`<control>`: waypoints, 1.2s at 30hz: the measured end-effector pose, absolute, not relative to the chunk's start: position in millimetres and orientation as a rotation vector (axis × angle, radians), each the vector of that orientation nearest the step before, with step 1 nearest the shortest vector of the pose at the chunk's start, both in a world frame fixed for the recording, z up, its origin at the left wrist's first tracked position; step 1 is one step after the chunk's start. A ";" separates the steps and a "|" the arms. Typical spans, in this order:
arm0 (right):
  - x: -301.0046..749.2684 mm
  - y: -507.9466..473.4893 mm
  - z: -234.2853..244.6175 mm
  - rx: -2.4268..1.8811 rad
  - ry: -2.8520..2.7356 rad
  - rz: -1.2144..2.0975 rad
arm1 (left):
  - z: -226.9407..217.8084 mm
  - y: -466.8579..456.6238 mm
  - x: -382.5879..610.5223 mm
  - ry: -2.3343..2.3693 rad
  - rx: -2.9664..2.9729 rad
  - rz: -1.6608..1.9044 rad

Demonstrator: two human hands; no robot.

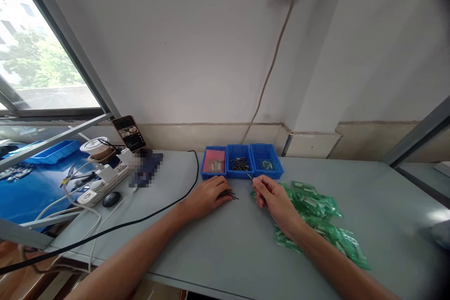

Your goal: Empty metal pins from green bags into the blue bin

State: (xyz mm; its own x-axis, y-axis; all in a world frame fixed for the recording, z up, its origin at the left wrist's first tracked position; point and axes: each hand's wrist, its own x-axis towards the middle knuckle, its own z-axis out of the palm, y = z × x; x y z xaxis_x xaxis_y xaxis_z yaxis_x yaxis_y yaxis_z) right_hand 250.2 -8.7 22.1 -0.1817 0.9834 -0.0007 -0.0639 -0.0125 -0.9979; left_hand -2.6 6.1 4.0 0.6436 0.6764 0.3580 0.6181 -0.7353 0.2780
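- Far to the left of the left hand, a window [45,56] lets in light; below it sits a blue tray [58,152] on a blue surface.
- Nearer, but well left of that hand, are a lidded cup [100,146], a power strip [86,198] with plugs in it, and a dark mouse [111,199].
- A phone [129,133] with a lit screen stands tilted beyond the left hand, to its left.
- A black cable [105,232] runs along the grey table [225,248] on the left side of the left forearm.
- The left hand [209,196] rests low over the table, fingers curled and thumb closed on a bundle of thin metal pieces [229,194], whose ends stick out toward the right hand; they look like screws, though they are too small to be sure.
- Just beyond the left hand stands the left bin [204,173], blue, with something pink and some small pieces in it.
- Beyond the gap between the hands is the middle bin [240,175], heaped with similar dark pieces.
- The right bin [271,173], holding small pale pieces, lies just past the right hand.
- The right hand [270,195] pinches a single metal piece [249,176] between thumb and fingertips, its tip pointing toward the middle bin.
- To the right of the right hand, and partly under its forearm, green plastic bags [312,205] lie spread.
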 end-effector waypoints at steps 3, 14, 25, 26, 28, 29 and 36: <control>250.4 -5.1 21.7 -1.133 -1.291 1.291 | 1.4 6.0 -2.1 1.172 2.774 0.664; 243.7 12.2 23.8 -1.036 -1.244 1.339 | 0.1 4.5 5.8 1.070 2.749 0.635; 250.2 2.5 -2.2 -1.116 -2.282 0.534 | -2.6 4.8 3.4 1.030 2.730 0.651; 249.9 1.7 -2.4 -1.115 -2.329 0.490 | -2.1 4.6 3.5 1.028 2.730 0.645; 249.0 1.2 -1.8 -1.115 -2.386 0.453 | -0.9 4.4 3.8 1.036 2.736 0.638; 248.4 1.4 -1.2 -1.118 -2.404 0.443 | -0.4 4.5 4.0 1.049 2.739 0.639; 243.5 0.5 5.4 -1.124 -2.456 0.391 | -2.0 6.6 4.0 1.075 2.713 0.664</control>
